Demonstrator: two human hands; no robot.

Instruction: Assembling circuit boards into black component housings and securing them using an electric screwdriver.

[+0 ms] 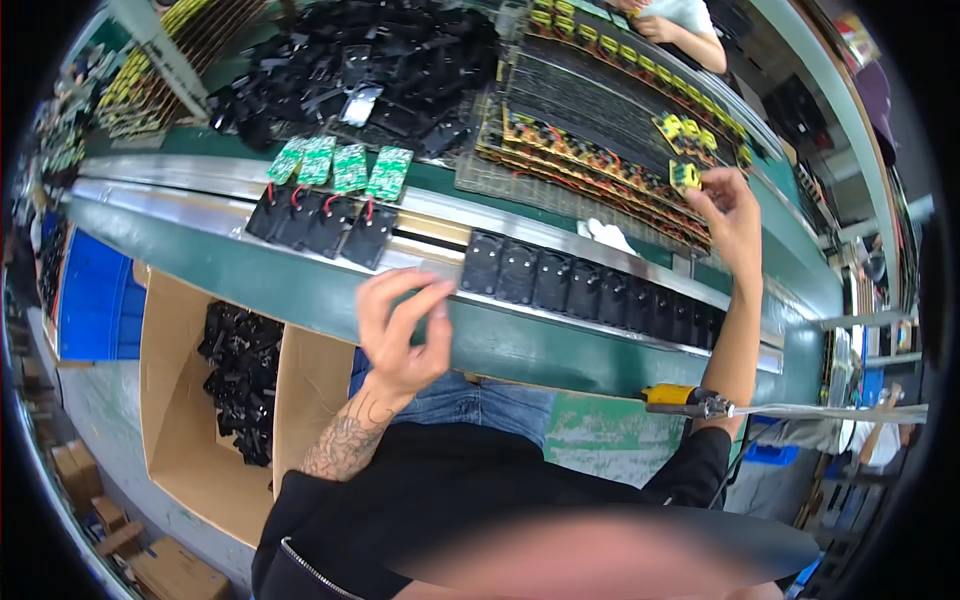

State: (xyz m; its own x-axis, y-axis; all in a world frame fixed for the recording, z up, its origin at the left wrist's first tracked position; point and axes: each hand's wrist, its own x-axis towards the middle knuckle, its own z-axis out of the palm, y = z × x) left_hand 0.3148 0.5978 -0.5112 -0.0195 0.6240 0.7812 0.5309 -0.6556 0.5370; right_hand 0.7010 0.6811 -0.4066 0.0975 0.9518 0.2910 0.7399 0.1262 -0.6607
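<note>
At the right, my right hand (735,215) pinches a small circuit board (685,176) with a yellow component by its edge, beside the stacked trays. My left hand (402,330) hovers over the near rail edge, its fingers bent and apart, holding nothing visible. Just right of it a row of black plastic housings (553,280) lies side by side along the metal rail. On the left part of the rail sit several black housings (325,228) with red wires, and green circuit boards (350,168) lie against their far ends.
Black plastic parts (360,70) are heaped at the back. Stacked trays (590,160) of boards stand at the back right. A cardboard box (305,390) of black parts is at lower left. A yellow tool (670,394) hangs by my right forearm. Another person's arm (690,40) shows beyond.
</note>
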